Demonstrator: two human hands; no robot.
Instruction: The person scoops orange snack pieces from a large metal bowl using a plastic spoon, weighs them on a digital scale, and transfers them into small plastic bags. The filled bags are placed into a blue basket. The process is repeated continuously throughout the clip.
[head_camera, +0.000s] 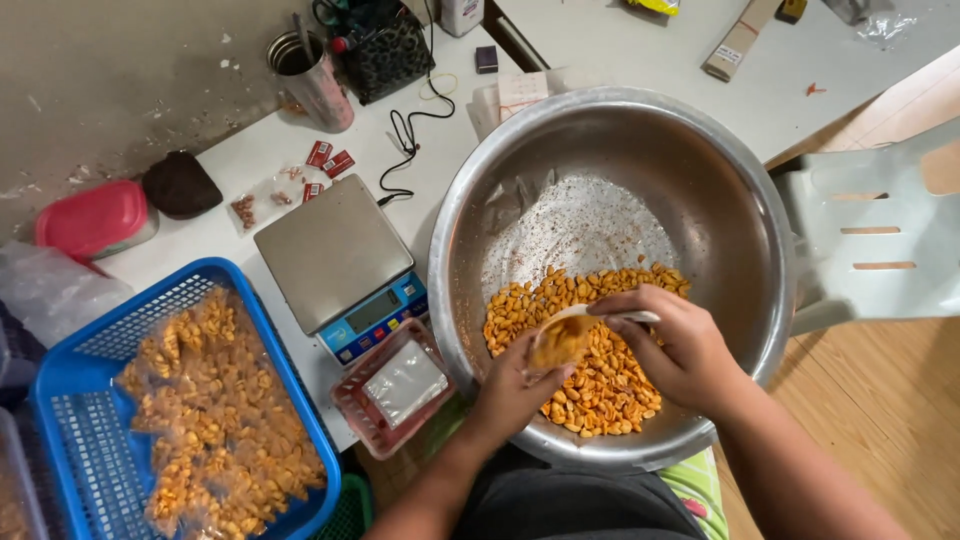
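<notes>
From the head camera, your left hand (512, 385) holds a small clear plastic bag (560, 340) partly filled with orange roasted nuts, fingers pinched around its lower part so the mouth stays open. Your right hand (672, 345) has its fingers closed on a white plastic scoop (610, 315), whose tip sits at the bag's mouth. Both hands work inside the large round steel bowl (700, 200), just above the heap of orange nuts (600, 385) lying in the near half of the bowl.

To do this well, keep the bag's mouth low over the heap so that anything spilled falls back into the bowl, and tip the scoop slowly, right at the opening. Hold the bag from below so that the weight does not fold it shut.

On the white desk (260, 150), left of the bowl, stand a flat steel-topped digital scale (335, 255) and, nearer, a red-rimmed plastic tray (390, 390). Further left, a blue plastic basket (70, 380) holds filled clear bags of nuts (215, 410).

Some things stay unclear: the scoop's bowl is hidden behind the bag and your fingers, so how much it carries cannot be told. The scale's display is too small to make out. The basket is cut off at the bottom left edge.
</notes>
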